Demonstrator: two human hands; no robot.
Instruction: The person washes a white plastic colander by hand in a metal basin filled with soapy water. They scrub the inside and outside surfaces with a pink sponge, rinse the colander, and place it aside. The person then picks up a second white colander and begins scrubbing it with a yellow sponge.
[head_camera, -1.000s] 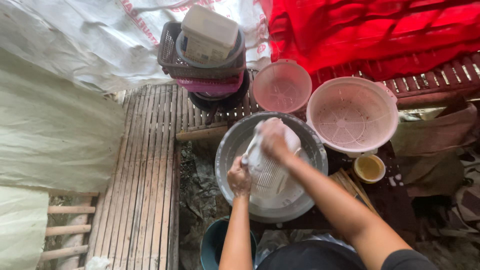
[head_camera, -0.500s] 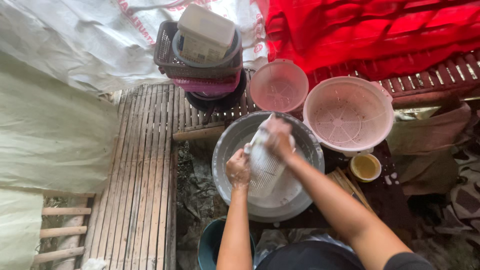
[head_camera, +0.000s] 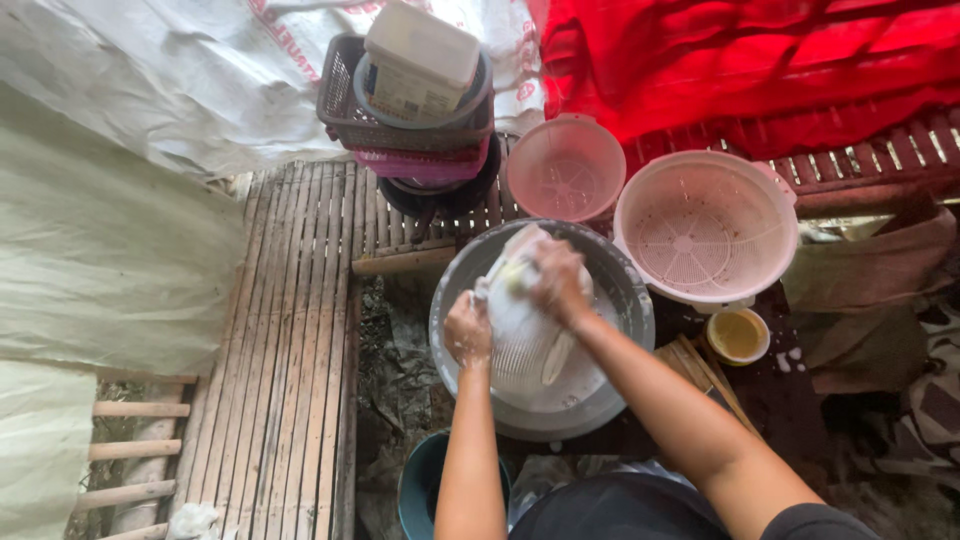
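A white plastic strainer (head_camera: 525, 335) is held tilted over a round metal basin (head_camera: 620, 290) in the middle of the view. My left hand (head_camera: 467, 330), covered in suds, grips the strainer's left edge. My right hand (head_camera: 557, 280) is closed on something small and yellowish, partly hidden, and presses it against the strainer's upper side. White soapy water lies in the basin under the strainer.
Two pink colanders, a small one (head_camera: 565, 170) and a large one (head_camera: 705, 228), sit behind the basin. A stack of baskets with a white tub (head_camera: 415, 95) stands at the back. A small yellow cup (head_camera: 738, 335) is right of the basin, a bamboo slat floor (head_camera: 290, 340) left.
My right hand has slid slightly down and left across the strainer. The left hand keeps its hold. The view has shifted a little.
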